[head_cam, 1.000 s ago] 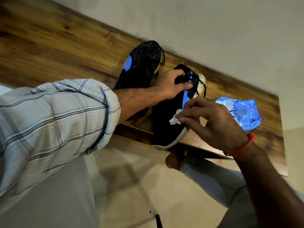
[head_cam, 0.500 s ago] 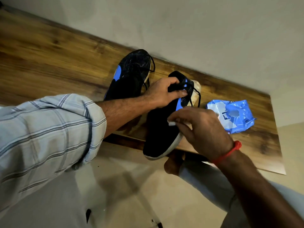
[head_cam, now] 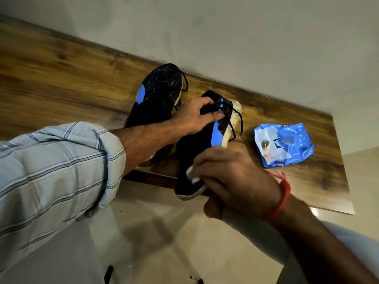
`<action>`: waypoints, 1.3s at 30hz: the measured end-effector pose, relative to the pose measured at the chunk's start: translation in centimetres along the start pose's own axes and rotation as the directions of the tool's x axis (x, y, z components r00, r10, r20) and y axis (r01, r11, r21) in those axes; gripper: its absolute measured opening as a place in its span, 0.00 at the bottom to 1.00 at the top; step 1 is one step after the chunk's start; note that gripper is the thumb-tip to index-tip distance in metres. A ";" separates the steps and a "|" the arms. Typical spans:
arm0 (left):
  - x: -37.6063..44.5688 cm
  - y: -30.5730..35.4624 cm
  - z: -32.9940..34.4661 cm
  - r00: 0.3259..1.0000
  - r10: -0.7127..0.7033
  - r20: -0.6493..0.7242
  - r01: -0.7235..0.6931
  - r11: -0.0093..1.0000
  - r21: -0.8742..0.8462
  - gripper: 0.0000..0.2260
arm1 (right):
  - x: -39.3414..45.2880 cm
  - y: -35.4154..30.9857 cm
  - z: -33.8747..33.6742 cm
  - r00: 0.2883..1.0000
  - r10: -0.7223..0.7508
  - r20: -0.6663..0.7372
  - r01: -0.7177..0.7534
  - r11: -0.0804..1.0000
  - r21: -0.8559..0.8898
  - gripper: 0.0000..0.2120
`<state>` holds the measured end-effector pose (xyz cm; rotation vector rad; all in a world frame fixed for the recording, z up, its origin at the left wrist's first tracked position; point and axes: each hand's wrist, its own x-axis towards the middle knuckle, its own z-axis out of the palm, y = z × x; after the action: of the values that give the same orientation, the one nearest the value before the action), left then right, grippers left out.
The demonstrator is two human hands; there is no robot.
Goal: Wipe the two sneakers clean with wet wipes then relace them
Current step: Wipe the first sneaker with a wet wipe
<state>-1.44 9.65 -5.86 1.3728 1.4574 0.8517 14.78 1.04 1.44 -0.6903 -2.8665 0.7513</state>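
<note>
Your left hand [head_cam: 196, 115] grips the near sneaker [head_cam: 196, 152] at its laced upper part, thumb pressed over the black laces [head_cam: 235, 119], fingers curled round the shoe. That sneaker, black with a blue panel and a pale sole, lies on the near edge of the wooden table [head_cam: 61, 78], its near end hanging past the edge over the floor [head_cam: 164, 242]. Your right hand [head_cam: 231, 177], a red thread [head_cam: 284, 193] round its wrist, has its fingers curled on a white wet wipe [head_cam: 191, 175] and presses it against the black fabric at the sneaker's near end; only small bits of the wipe show between the fingertips.

The second sneaker [head_cam: 158, 93], the same black and blue, rests on the table just to the left and farther back, close to the wall [head_cam: 225, 37], with a loose black lace trailing from it.

To the right of the held sneaker, apart from it, the blue wet-wipe pack [head_cam: 283, 144] lies flat and crumpled on the table. Whether it is open and how many wipes it holds cannot be told. Its label is mostly too blurred to read; the white letters "mee" show at its near edge, beside a small brownish picture on the white panel.

Your left forearm wears a rolled, light checked sleeve [head_cam: 51, 177].
</note>
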 end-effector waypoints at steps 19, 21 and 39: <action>0.2 2.1 -0.1 0.984 -0.058 0.169 0.051 0.998 0.043 0.12 | 1.2 6.2 -0.9 0.907 0.096 -0.410 -0.196 0.957 -0.211 0.09; 0.2 2.0 0.0 0.970 -0.105 0.217 0.114 0.993 -0.028 0.09 | 1.0 7.0 -1.7 0.860 0.179 -0.477 -0.282 0.947 -0.153 0.09; -1.1 3.3 -0.7 0.933 -0.243 0.266 0.275 0.957 -0.092 0.07 | 0.7 0.3 0.5 0.996 0.001 -0.089 -0.019 0.981 -0.192 0.08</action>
<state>-1.08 9.13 -2.39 1.1167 1.3250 0.5666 14.18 1.31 0.84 -0.7404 -2.8806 0.4349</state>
